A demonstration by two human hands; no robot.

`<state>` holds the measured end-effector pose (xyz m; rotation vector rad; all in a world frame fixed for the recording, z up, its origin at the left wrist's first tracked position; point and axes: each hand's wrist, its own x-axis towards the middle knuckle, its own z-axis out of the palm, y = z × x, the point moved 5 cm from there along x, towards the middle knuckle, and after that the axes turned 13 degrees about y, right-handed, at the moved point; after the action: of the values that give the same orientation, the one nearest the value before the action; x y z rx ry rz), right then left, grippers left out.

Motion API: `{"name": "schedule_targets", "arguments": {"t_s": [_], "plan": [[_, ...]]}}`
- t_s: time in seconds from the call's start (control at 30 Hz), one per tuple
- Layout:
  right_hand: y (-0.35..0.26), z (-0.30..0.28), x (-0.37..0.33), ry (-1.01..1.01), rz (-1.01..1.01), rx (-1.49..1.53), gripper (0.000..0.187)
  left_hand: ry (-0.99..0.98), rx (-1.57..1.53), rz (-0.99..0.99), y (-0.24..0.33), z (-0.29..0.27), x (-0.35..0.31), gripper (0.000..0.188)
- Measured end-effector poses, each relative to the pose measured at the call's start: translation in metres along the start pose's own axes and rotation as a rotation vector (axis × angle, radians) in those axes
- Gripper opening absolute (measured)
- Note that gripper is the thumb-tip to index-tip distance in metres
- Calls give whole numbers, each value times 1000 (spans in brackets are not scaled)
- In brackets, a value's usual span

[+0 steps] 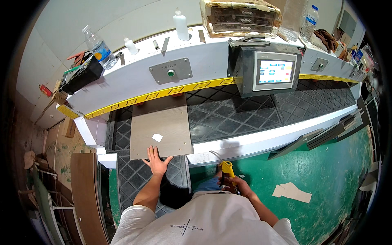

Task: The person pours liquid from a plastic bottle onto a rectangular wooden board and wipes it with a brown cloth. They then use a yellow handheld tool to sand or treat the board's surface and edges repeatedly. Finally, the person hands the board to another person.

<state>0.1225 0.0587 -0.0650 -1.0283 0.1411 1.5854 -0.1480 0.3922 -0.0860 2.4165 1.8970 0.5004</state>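
Note:
A grey-brown wooden panel (pixel 165 118) with small drilled holes lies on the black ribbed bed of the machine. Its far end reaches under the yellow slotted guard. My left hand (pixel 157 164) has its fingers spread on the panel's near edge. A small white sticker (pixel 157 138) is on the panel just beyond my fingertips. In front of my body, my right hand (pixel 241 186) is wrapped round a yellow air blow gun (pixel 227 169), whose thin curved nozzle points toward the machine's white front edge.
A touch screen (pixel 274 70) in a dark housing and a green push button (pixel 170 73) face me. Bottles (pixel 181 26) and a drawer box (pixel 240 19) stand on the ledge. Dark panels (pixel 326 132) lean at right; a torn cardboard piece (pixel 292 192) lies on the green floor.

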Motion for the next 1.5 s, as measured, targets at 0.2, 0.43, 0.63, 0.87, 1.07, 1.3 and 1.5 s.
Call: {"name": "schedule_targets", "arguments": {"t_s": [0.2,0.43,0.63,0.87,1.07,1.3,1.5], "plan": [[-1,1,-1,-4,-1,8,54,3,2,3,1,0,0,116],[-2,3,-3,5,8,2,54,12,-4,10,-1,1,0,116],[-5,8,-6,-14,16,35,53,20,-9,9,0,0,-1,114],[-2,6,-4,-36,27,71,53,16,-15,0,-1,1,0,114],[-2,5,-4,-44,11,70,54,19,-10,8,-1,2,0,115],[0,2,-2,-40,12,74,54,18,0,7,-1,2,0,116],[3,-1,1,-37,10,64,53,22,-6,14,0,1,-1,115]]}}
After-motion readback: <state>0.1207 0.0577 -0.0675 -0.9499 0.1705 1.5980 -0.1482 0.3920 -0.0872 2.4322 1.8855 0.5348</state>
